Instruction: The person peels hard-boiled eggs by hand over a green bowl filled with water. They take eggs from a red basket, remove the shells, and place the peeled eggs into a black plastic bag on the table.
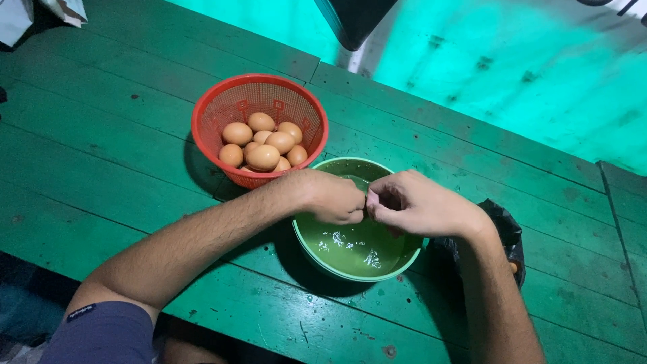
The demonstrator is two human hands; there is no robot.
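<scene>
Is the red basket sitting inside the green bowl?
No, the red basket of brown eggs stands on the green table beside the green bowl, behind the left hand.

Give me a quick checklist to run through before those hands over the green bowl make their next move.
1. Both hands above the green bowl: ok; left hand and right hand meet over it.
2. Whatever they pinch together is in plain sight: cannot tell; the fingers hide it.
3. Bowl sits flat on the green table: ok.
4. Bowl has room: ok; only a shallow clear liquid shows.
5. Red basket of brown eggs close by: ok; it stands beside the bowl.
6. Black bag at the right wrist keeps out of the bowl: ok.
</scene>
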